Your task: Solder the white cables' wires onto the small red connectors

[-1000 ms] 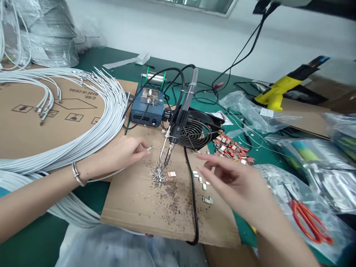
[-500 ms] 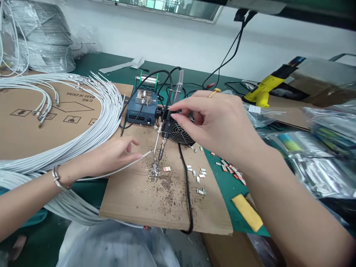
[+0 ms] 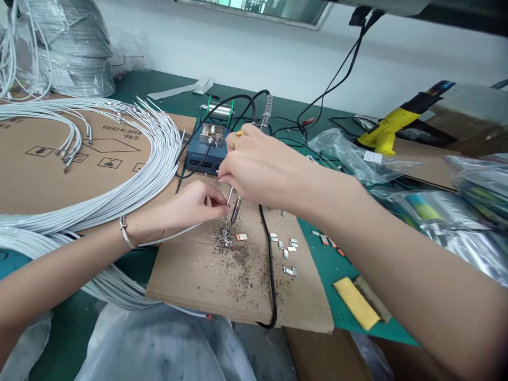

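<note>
My left hand (image 3: 198,202) is closed on a white cable (image 3: 178,234), with its fingertips beside the thin metal tube (image 3: 230,196) near the soldering iron (image 3: 236,209). Just above, my right hand (image 3: 254,159) reaches across the iron and hides most of its handle. Its fingers are bent together at the upper part of that tube; what they hold, if anything, is hidden. Under the iron's tip lies a heap of solder bits (image 3: 223,236), and beside it a small red-and-white piece (image 3: 241,237). Behind my hands stands the blue soldering station (image 3: 198,159).
A cardboard sheet (image 3: 190,280) covers the bench front, crossed by a black cord (image 3: 271,270). Small metal connectors (image 3: 290,271) lie to the right, near a yellow sponge (image 3: 356,302). Bundled white cables (image 3: 154,174) curve along the left. A yellow heat gun (image 3: 391,127) lies at back right.
My right hand has moved left and slightly down, in front of the soldering iron. My left hand has come right with the white cable, close to the iron. The view has shifted slightly.
</note>
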Demonstrator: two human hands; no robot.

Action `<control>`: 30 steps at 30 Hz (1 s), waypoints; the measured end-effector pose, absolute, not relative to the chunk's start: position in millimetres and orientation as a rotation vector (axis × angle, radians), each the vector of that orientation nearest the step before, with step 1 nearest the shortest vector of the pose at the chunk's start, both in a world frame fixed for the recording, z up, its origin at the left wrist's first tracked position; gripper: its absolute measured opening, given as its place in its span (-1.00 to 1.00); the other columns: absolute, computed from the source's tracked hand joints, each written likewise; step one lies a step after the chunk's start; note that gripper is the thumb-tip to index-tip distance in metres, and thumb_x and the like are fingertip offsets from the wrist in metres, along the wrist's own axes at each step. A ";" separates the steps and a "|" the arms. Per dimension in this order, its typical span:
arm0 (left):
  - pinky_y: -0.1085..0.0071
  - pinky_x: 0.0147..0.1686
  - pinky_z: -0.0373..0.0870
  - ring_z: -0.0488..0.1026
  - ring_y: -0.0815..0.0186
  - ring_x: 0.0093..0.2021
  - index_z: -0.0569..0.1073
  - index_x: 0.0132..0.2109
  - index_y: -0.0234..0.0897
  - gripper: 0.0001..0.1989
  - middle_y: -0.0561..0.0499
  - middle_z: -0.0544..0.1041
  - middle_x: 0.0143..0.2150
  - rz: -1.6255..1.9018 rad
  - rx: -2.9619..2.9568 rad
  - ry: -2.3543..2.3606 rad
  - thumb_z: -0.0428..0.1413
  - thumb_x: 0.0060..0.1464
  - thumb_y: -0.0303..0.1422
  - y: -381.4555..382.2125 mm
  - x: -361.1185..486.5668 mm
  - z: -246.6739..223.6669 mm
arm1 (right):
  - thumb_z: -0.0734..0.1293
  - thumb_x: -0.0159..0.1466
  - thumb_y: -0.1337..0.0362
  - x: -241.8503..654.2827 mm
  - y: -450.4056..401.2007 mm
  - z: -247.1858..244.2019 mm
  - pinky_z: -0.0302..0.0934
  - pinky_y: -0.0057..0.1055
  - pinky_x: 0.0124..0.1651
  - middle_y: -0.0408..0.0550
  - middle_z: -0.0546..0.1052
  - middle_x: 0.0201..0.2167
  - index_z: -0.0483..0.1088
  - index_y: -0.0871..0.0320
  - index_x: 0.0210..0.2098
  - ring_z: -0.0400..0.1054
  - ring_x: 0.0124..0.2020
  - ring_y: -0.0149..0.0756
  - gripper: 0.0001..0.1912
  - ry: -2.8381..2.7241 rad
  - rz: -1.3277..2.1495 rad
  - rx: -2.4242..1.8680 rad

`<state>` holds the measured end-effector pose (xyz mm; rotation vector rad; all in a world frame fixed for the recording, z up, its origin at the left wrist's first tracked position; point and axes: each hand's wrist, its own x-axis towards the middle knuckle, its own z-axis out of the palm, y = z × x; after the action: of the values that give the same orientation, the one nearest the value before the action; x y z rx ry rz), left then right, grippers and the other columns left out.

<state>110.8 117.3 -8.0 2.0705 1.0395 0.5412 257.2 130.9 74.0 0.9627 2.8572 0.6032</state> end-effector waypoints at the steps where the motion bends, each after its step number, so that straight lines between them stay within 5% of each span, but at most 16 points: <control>1: 0.55 -0.60 -0.01 0.07 0.52 -0.60 0.49 -0.36 -0.43 -0.75 0.12 0.26 -0.61 0.538 2.062 1.033 0.05 0.01 -0.29 117.6 110.7 -8.9 | 0.25 0.11 0.49 256.8 131.4 73.7 0.07 -0.28 -0.29 0.06 0.35 -0.53 0.40 0.25 -0.53 0.23 -0.28 -0.11 -0.86 2.846 0.612 0.938; 19: 0.51 -0.50 0.06 0.18 0.46 -0.48 0.47 -0.42 -0.38 -0.74 0.07 0.38 -0.52 0.524 1.910 1.076 0.02 0.04 -0.27 107.5 112.7 -6.5 | 0.25 0.06 0.52 257.8 141.8 70.0 0.13 -0.32 -0.34 0.01 0.36 -0.58 0.40 0.26 -0.48 0.26 -0.41 -0.19 -0.88 2.849 0.750 0.900; 30: 0.51 -0.48 0.08 0.22 0.47 -0.48 0.49 -0.42 -0.38 -0.77 0.08 0.43 -0.51 0.577 1.923 1.044 0.06 0.03 -0.30 110.4 110.9 -11.3 | 0.30 0.13 0.33 248.1 145.6 84.1 0.04 -0.36 -0.42 0.02 0.42 -0.51 0.45 0.23 -0.40 0.31 -0.38 -0.14 -0.90 2.684 0.673 0.921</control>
<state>110.9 110.4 -11.3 1.9227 1.0435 0.5768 248.1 145.6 84.1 0.9206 2.6835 0.6731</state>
